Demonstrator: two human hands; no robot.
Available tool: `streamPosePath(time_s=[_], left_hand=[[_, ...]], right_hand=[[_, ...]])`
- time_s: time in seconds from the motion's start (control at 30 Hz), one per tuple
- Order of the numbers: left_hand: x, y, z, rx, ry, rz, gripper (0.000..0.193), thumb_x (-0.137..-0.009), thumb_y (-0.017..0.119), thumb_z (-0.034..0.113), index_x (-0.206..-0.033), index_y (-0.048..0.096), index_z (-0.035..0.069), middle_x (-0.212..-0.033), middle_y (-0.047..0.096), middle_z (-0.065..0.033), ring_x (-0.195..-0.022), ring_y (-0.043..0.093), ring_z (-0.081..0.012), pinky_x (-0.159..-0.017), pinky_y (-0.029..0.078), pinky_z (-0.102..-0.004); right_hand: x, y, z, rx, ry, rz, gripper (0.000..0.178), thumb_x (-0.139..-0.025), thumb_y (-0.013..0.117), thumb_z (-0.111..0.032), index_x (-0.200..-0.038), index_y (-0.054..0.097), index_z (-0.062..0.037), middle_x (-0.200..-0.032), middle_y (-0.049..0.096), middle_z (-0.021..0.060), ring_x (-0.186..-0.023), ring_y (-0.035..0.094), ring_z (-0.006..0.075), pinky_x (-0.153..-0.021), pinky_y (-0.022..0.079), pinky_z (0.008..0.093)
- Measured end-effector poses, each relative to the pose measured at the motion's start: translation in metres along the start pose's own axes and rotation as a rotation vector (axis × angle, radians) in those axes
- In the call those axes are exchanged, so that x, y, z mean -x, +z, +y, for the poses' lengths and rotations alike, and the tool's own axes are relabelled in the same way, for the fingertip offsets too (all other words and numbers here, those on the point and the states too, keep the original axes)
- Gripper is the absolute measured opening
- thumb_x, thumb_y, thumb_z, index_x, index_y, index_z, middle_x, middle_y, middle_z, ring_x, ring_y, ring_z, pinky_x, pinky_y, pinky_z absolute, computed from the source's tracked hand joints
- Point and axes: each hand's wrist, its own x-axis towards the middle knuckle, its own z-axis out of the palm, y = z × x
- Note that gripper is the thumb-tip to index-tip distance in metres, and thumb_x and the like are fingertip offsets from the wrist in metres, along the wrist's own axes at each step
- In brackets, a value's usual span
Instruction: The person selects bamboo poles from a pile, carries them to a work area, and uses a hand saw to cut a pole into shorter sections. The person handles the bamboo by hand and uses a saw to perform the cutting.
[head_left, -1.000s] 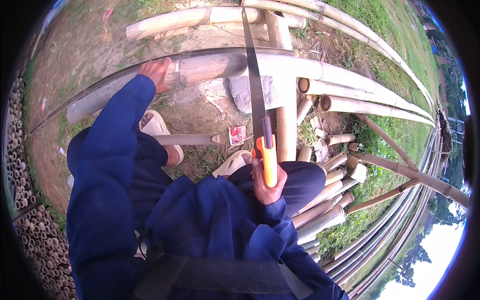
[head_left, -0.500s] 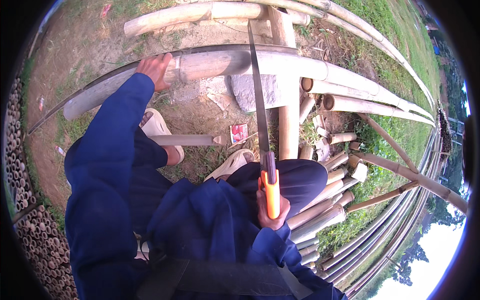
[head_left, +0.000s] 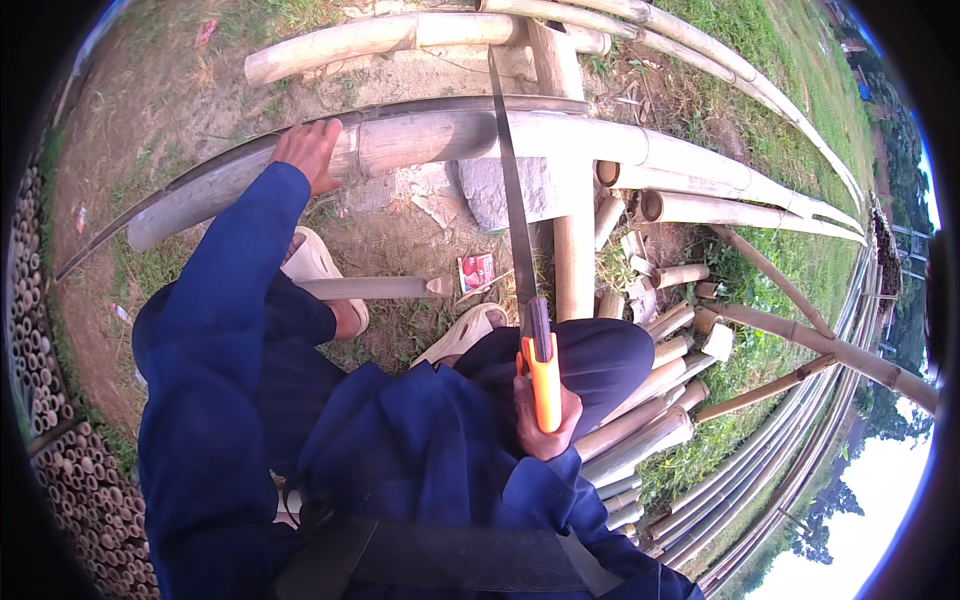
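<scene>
My left hand (head_left: 308, 156) is wrapped over a thick bamboo pole (head_left: 425, 140), left of where the saw crosses it. A thin dark strip (head_left: 430, 103) lies along the pole's far side and passes by my fingers. Closed round an orange handle, my right hand (head_left: 548, 415) holds a handsaw (head_left: 516, 200) in front of my right knee. Its long blade points away from me and lies across the pole, close to a dark-to-pale change in its surface. How deep the teeth sit in the bamboo cannot be made out.
An upright-running bamboo support (head_left: 575, 260) lies beneath the pole, beside a grey stone block (head_left: 510, 190). Cut bamboo pieces (head_left: 640, 435) are piled right of my knee. A short bamboo length (head_left: 375, 288) and a red packet (head_left: 476, 272) lie between my feet. Stacked bamboo ends (head_left: 90, 490) fill the left edge.
The view has shifted slightly, so the pole sits a little lower. Both hands keep their holds, and the saw stays across the pole with almost no visible movement.
</scene>
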Motion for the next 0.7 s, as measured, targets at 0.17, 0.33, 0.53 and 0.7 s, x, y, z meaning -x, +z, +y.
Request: streamPosePath(time_s=[0.17, 0.33, 0.53, 0.7], left_hand=[[-0.012, -0.013, 0.007, 0.014, -0.046, -0.168, 0.078, -0.058, 0.090, 0.032, -0.120, 0.050, 0.006, -0.111, 0.066, -0.0200, -0.104, 0.067, -0.0391, -0.088, 0.054, -0.0486], [0.002, -0.004, -0.003, -0.054, -0.042, -0.062, 0.077, -0.059, 0.088, 0.030, -0.121, 0.050, 0.006, -0.113, 0.066, -0.0192, -0.102, 0.067, -0.0398, -0.089, 0.052, -0.0505], [-0.006, -0.001, 0.001, 0.015, -0.008, -0.073, 0.078, -0.063, 0.087, 0.032, -0.126, 0.049, 0.005, -0.112, 0.067, -0.0193, -0.103, 0.067, -0.0398, -0.089, 0.052, -0.0519], [0.003, -0.004, 0.003, -0.030, -0.043, -0.161, 0.078, -0.062, 0.087, 0.032, -0.125, 0.049, 0.005, -0.114, 0.067, -0.0202, -0.104, 0.066, -0.0400, -0.089, 0.052, -0.0510]], right_hand=[[-0.126, 0.048, -0.025, -0.106, -0.023, -0.049, 0.015, -0.095, 0.069, -0.008, -0.088, 0.067, 0.0047, -0.067, 0.061, 0.0019, -0.059, 0.052, 0.0071, -0.055, 0.043, 0.0253], [-0.009, 0.009, 0.010, -0.039, 0.081, -0.049, 0.022, -0.093, 0.068, -0.004, -0.114, 0.068, 0.0039, -0.086, 0.070, 0.0071, -0.078, 0.062, 0.0080, -0.074, 0.051, 0.0266], [-0.070, 0.018, 0.010, 0.041, 0.069, -0.052, 0.014, -0.094, 0.069, -0.009, -0.094, 0.068, 0.0048, -0.070, 0.064, 0.0050, -0.062, 0.055, 0.0081, -0.058, 0.047, 0.0287], [-0.085, 0.041, -0.004, -0.055, -0.104, -0.080, 0.012, -0.095, 0.070, -0.007, -0.099, 0.067, 0.0041, -0.074, 0.064, -0.0005, -0.065, 0.053, 0.0061, -0.058, 0.044, 0.0237]])
